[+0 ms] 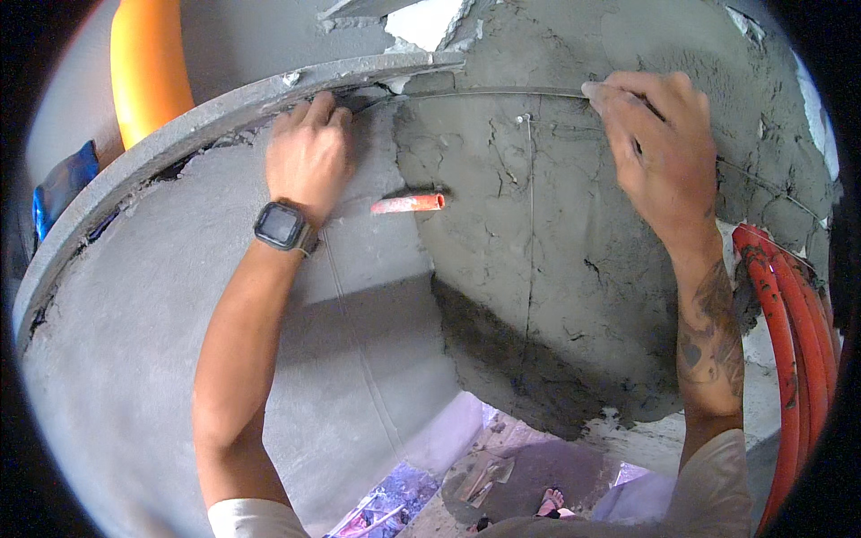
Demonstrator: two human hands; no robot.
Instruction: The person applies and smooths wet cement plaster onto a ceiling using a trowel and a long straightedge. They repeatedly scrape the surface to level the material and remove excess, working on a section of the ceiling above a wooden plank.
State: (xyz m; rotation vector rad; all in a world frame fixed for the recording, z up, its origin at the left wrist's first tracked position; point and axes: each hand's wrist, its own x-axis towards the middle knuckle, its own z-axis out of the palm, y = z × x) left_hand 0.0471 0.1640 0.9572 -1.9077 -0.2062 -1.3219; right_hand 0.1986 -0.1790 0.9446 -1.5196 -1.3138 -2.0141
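A thin string stretches across the upper part of a grey plastered wall, between my two hands. My left hand, with a dark watch above it, is closed against the wall just under the curved ledge; the string runs to its fingertips, which are partly hidden. With thumb and fingers pinched, my right hand holds the string at the right. Below the line, a nail sticks out of the plaster, and a vertical string hangs from it. An orange-red pipe stub pokes out between the hands.
A curved concrete ledge arcs over the left side, with a thick orange pipe behind it. Several red conduits run down the right edge. Far below lie a round mortar patch or pan and a sandalled foot.
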